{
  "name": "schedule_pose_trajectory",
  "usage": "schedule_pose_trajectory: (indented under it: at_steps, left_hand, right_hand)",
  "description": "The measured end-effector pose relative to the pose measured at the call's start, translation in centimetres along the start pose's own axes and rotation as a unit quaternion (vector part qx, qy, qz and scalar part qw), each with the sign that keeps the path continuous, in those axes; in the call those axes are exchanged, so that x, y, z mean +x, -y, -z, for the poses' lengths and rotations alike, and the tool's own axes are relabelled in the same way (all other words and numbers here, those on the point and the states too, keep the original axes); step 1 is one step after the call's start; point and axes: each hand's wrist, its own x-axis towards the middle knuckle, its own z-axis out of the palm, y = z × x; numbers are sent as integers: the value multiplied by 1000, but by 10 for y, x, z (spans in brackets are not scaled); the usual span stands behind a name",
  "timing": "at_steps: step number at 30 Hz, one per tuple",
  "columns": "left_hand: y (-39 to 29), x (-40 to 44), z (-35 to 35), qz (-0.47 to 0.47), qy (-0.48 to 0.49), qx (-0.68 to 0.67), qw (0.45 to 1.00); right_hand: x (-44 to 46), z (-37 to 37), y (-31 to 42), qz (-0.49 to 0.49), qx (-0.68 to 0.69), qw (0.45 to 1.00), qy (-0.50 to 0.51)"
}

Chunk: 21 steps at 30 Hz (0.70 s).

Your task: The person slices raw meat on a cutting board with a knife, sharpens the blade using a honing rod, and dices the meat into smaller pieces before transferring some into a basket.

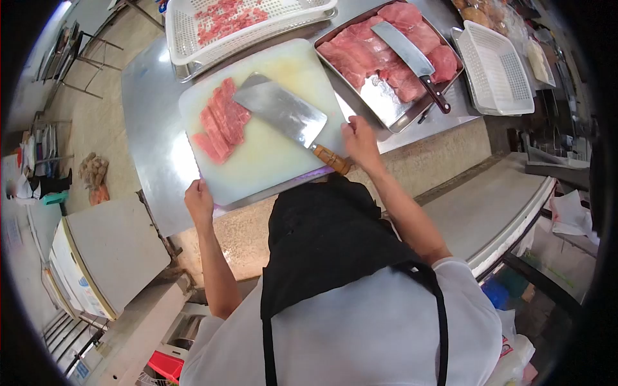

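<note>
Left hand point(199, 201) and right hand point(362, 145) pinch opposite edges of cutting board point(273, 164). On board: meat strips point(222, 122), sliced, beside cleaver point(286, 110). Beyond board: finely cut meat point(225, 18). Right of board: large slabs point(351, 55), apparently still to cut.

There are two broad-bladed knives point(283, 109) point(404, 50), two white perforated baskets point(302, 14) point(499, 77), one cutting board point(270, 154) and one metal tray point(380, 103) of raw meat point(344, 55).
</note>
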Motion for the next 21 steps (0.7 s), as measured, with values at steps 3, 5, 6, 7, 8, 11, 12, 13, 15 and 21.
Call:
schedule_pose_trajectory:
  at_steps: [3, 5, 6, 7, 8, 11, 12, 13, 15, 21]
  left_hand:
    - [26, 4, -10, 41, -1, -86, 995]
    - [37, 1, -14, 68, 4, -136, 988]
    - [34, 1, -14, 75, 9, -159, 984]
    - [32, 2, -14, 83, 14, -181, 980]
    - [32, 2, -10, 88, 25, -192, 977]
    - [32, 9, 6, 86, 43, -198, 975]
    - [28, 10, 11, 75, 38, -184, 979]
    - [24, 12, 16, 63, 32, -172, 982]
    - [24, 16, 23, 65, 40, -192, 978]
    - [13, 20, 25, 163, 84, -290, 939]
  right_hand:
    - [17, -1, -16, -6, 7, 1000, 17]
    - [24, 1, -18, -12, 3, 999, 39]
    - [28, 0, -19, -35, 28, 998, 43]
    - [32, 0, -20, -30, 41, 998, 48]
    - [34, 1, -22, -27, 54, 997, 54]
    - [26, 11, -10, -23, 69, 994, 81]
    - [24, 13, -7, -31, 69, 992, 97]
    - [25, 16, -4, -36, 68, 991, 112]
    - [16, 15, 5, -71, 87, 987, 113]
    - [8, 22, 11, -168, 292, 932, 131]
